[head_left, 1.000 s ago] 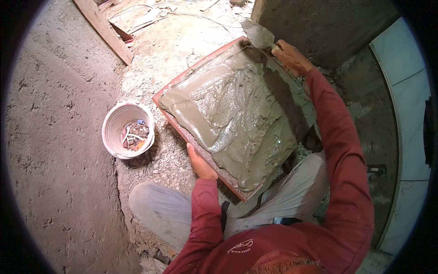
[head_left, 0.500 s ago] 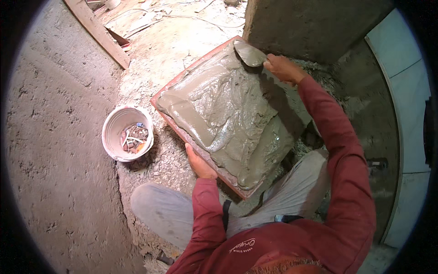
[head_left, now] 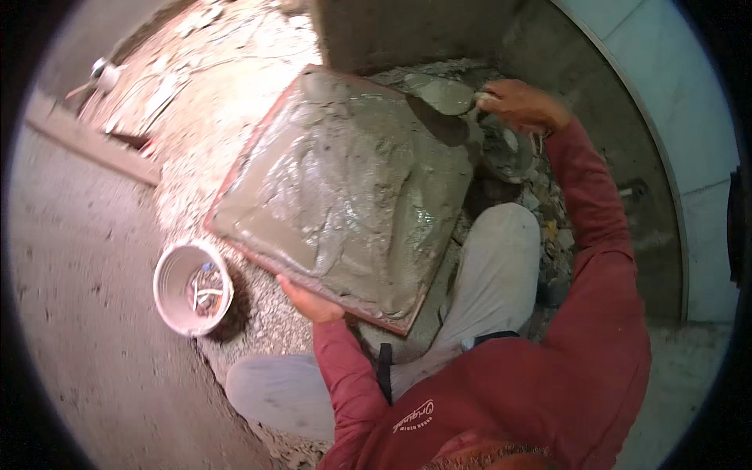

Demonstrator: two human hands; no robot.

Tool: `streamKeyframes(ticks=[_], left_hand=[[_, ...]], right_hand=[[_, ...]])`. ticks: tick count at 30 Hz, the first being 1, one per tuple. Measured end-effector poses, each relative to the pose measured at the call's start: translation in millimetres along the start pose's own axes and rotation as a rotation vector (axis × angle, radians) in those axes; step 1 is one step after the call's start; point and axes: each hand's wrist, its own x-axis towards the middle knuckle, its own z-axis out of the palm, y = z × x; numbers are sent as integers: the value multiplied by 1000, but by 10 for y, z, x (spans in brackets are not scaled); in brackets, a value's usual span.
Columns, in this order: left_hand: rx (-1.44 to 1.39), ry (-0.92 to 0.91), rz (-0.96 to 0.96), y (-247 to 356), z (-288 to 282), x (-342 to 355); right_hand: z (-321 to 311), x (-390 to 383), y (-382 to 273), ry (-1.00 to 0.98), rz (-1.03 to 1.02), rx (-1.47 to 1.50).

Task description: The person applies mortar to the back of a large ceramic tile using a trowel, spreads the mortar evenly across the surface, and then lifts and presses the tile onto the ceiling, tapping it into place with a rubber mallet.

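A large square tile [head_left: 258, 260] with a reddish edge lies tilted in front of me, its upper face spread with wet grey mortar [head_left: 337, 180]. My left hand [head_left: 312, 300] grips the tile's near left edge, thumb along the side and fingers hidden underneath. In my right hand [head_left: 523, 106] is the handle of a trowel [head_left: 442, 95], closed in my fingers. The mortar-smeared blade is held above the tile's far right edge and throws a dark shadow on the mortar. Ridges and smears run across the coating, which reaches nearly to the edges.
A white bucket [head_left: 193, 288] with small plastic pieces stands left of the tile on gravelly ground. A rough wall [head_left: 94, 313] rises at the left, a wooden board [head_left: 94, 145] beside it. Rubble and a round container [head_left: 505, 149] lie at the right, near a tiled wall [head_left: 666, 94].
The view has turned, so the tile and bucket appear further left. My right hand has drawn the trowel from over the tile's far corner to its right edge. My left hand keeps its hold.
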Motion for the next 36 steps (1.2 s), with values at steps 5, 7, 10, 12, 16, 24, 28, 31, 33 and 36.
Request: streamKeyframes(ticks=[5,7,10,12,16,24,28,31,33,36], left_hand=[[-35,-46,24,-63,127,-35],[-56,-75,29,5,81,-28],[-51,-67,27,80,21,10],[-66,-150,16,27,-64,132],[-58,-84,3,13,-166,345],[-38,-112,139,79,14,278],[41,-59,177,47,66,254],[122,-66,160,26,18,294],[142,-87,175,24,-88,390],[191,13,215,56,-76,368]], right_hand=[[-553,-680,1258,33,190,-378],[-397,-584,1191,-50,318,-432],[-93,-197,1588,-106,361,-457],[220,75,1881,-91,278,-410],[585,435,2287,-29,216,-299],[511,-131,1642,-3,211,-724],[132,-491,1500,296,247,-782],[-236,-375,1694,370,21,-707],[-479,-43,1683,367,-186,-703],[-559,336,748,53,4,-493]])
